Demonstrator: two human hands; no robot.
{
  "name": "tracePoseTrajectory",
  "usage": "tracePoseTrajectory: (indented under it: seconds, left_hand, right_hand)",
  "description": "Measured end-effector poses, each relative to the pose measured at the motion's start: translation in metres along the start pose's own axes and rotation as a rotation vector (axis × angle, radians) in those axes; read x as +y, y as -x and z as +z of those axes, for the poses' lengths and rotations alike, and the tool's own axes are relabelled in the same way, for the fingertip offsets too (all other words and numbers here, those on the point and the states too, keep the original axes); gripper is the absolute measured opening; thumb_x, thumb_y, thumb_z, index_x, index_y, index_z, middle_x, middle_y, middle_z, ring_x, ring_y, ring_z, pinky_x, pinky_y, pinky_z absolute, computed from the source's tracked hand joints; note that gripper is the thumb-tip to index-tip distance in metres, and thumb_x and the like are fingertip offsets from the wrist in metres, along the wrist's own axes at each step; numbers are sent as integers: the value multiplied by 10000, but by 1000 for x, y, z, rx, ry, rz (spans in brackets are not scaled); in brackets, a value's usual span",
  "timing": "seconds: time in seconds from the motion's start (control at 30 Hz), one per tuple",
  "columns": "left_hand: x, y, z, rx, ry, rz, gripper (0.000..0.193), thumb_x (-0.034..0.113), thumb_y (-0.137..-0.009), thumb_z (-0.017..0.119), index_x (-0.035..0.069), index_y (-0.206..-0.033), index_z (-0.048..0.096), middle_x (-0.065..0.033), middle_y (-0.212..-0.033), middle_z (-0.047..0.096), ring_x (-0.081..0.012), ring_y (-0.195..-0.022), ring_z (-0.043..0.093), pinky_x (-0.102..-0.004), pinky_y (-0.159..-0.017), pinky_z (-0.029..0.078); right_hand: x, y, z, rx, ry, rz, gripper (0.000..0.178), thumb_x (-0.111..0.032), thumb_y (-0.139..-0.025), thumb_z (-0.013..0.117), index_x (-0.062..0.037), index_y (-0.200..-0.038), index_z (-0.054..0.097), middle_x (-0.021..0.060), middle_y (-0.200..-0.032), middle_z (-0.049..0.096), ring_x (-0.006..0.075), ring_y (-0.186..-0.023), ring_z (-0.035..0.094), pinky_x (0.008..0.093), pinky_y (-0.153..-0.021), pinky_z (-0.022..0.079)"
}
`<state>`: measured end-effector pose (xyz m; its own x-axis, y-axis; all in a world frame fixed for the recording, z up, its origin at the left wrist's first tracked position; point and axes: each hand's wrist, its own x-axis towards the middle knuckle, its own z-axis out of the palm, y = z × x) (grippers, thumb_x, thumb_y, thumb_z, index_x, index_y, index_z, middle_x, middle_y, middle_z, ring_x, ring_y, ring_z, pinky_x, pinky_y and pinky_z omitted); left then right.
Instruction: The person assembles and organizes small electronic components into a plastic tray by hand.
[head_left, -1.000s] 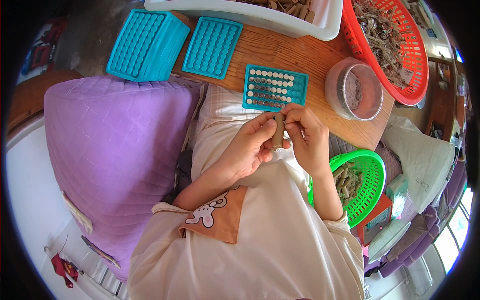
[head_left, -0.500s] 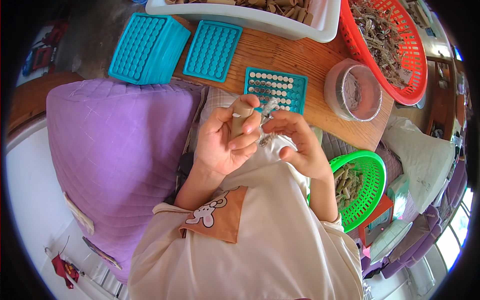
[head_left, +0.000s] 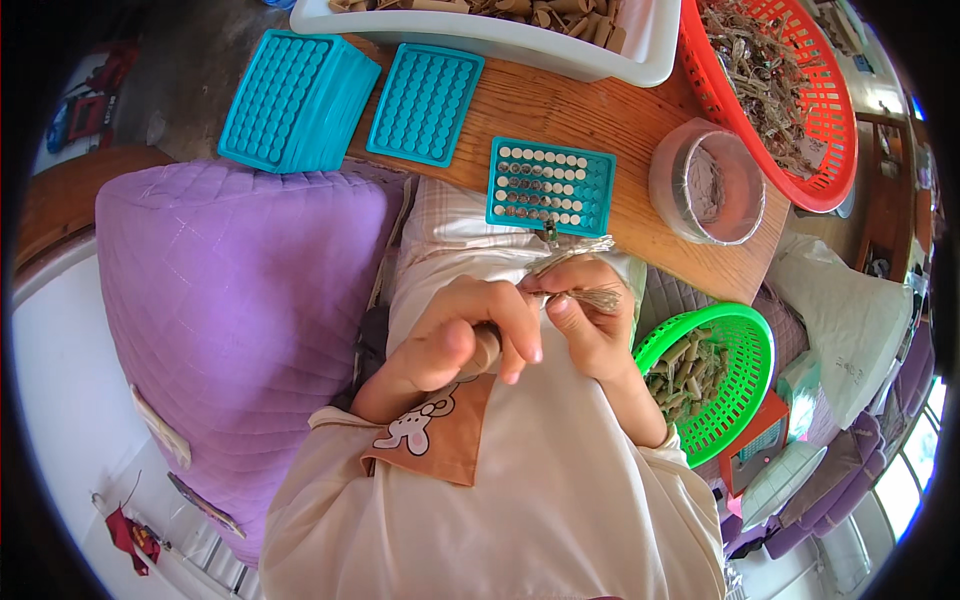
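Note:
My left hand (head_left: pixel 455 330) is curled round a short brown cardboard tube (head_left: pixel 487 350), mostly hidden by the fingers. Its index finger reaches toward my right hand (head_left: pixel 590 310). Thumb and fingers of that right hand pinch a bundle of thin pale strands (head_left: pixel 600 299), whose loose ends stick out on both sides. Whether the left fingertips also touch the strands I cannot tell. Just beyond the hands lies a teal tray (head_left: pixel 600 165) with rows of small round white and dark silvery pieces. A small dark bit (head_left: pixel 549 231) shows at its near edge.
On the wooden table (head_left: pixel 540 105) stand a stack of teal trays (head_left: pixel 300 100), a single teal tray (head_left: pixel 426 103), a white bin (head_left: pixel 500 35) of brown tubes, a clear round tub (head_left: pixel 740 205) and a red basket (head_left: pixel 835 110) of strands. A green basket (head_left: pixel 745 390) with tubes is at my right.
Both hands have come down toward my lap. The tube has turned and sunk into my left hand. My right hand has closed on the strand bundle, which now lies sideways across its fingers.

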<state>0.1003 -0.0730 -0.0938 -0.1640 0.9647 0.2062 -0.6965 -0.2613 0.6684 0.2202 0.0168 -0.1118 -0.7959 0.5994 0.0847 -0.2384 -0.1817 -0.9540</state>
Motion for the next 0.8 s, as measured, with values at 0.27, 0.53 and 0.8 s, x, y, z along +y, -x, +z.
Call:
tracePoseTrajectory:
  seconds: [0.27, 0.53, 0.8]
  left_hand:
    - [3, -2, 7, 37, 69, -25, 159, 68, -757, 406, 24, -910, 401, -65, -813, 423, -184, -777, 467, -329, -768, 378]
    - [18, 3, 7, 45, -179, -255, 219, 54, -730, 440, 57, -936, 365, -42, -885, 327, -160, -847, 429, -330, -858, 325]
    - [14, -31, -1, 173, -705, -289, 505, 312, -767, 569, 31, -1137, 370, -89, -847, 526, -161, -777, 502, -298, -693, 415]
  right_hand:
    - [-1, 5, -4, 87, -51, -14, 102, -3, -792, 491, 1, -894, 503, 150, -858, 587, 206, -769, 563, 289, -663, 450]
    - [1, 10, -5, 119, -202, -115, 82, -25, -822, 461, 6, -898, 466, 170, -849, 575, 233, -788, 575, 319, -687, 473]
    - [-17, 10, 2, 140, -375, 99, 182, -54, -849, 432, 31, -1009, 428, 147, -844, 552, 223, -777, 582, 317, -639, 503]
